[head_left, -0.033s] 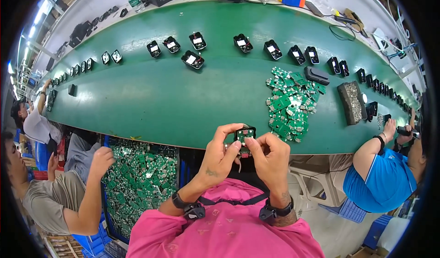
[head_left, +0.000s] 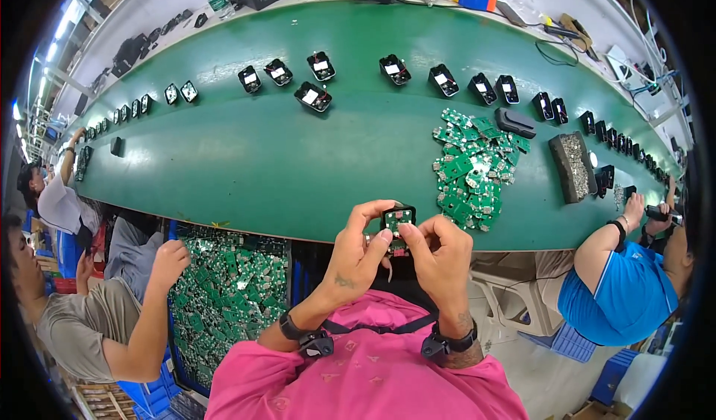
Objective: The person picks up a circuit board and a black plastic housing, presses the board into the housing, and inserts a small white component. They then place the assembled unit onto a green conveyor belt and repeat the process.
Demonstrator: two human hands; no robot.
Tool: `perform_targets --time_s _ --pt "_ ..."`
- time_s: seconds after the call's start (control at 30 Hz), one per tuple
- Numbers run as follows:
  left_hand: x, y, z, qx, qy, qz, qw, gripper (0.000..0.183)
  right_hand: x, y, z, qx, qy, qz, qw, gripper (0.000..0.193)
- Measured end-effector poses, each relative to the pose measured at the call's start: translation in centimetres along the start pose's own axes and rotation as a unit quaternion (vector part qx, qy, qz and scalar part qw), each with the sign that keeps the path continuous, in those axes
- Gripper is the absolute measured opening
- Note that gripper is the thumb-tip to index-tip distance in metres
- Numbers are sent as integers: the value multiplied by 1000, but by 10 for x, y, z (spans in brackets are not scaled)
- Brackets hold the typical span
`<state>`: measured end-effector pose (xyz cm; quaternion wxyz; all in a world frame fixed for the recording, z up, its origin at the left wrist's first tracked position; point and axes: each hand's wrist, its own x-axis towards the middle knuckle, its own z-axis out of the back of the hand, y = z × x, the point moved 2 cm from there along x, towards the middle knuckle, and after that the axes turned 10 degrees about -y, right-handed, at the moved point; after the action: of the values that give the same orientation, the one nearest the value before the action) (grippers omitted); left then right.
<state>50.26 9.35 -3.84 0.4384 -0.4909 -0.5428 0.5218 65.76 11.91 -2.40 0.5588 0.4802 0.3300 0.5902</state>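
At the table's front edge, a small black plastic housing with a green circuit board [head_left: 397, 223] in it is held between my two hands. My left hand [head_left: 356, 252] grips its left side, fingers curled round the far edge and the thumb on the board. From the right, my right hand [head_left: 438, 252] closes on it, its thumb pressing the board's face. Reddish parts show at the board's top and bottom. A thin light wire hangs below. My fingers hide the housing's sides. Just beyond my right hand lies a loose pile of green circuit boards [head_left: 473, 170].
Open black housings [head_left: 313, 97] stand in a curved row along the green table [head_left: 298, 166]. Right of the pile are a black case [head_left: 515, 123] and a dark foam block [head_left: 570, 168]. A crate of circuit boards [head_left: 224, 301] sits at my left. Co-workers sit on both sides.
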Motion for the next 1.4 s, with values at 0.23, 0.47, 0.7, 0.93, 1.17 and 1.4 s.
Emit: perform_targets --time_s 0.23,0.47,0.7,0.93,1.17,1.4 --pt "8 -10 -7 21 15 80 996 40 2 -7 -5 25 13 11 1000 21" --pt "14 -4 -7 -6 21 77 997 46 6 -11 -10 -36 21 83 996 35" --pt "20 1 -1 -18 37 125 991 44 6 -13 -14 -6 94 7 995 42" --pt "24 5 1 -10 45 122 991 43 11 -19 -22 -15 73 36 997 42" --pt "31 0 3 52 27 83 995 44 20 -19 -31 11 90 -10 996 40" --pt "42 -6 24 113 -65 -22 991 42 34 -10 -69 39 55 27 997 36"
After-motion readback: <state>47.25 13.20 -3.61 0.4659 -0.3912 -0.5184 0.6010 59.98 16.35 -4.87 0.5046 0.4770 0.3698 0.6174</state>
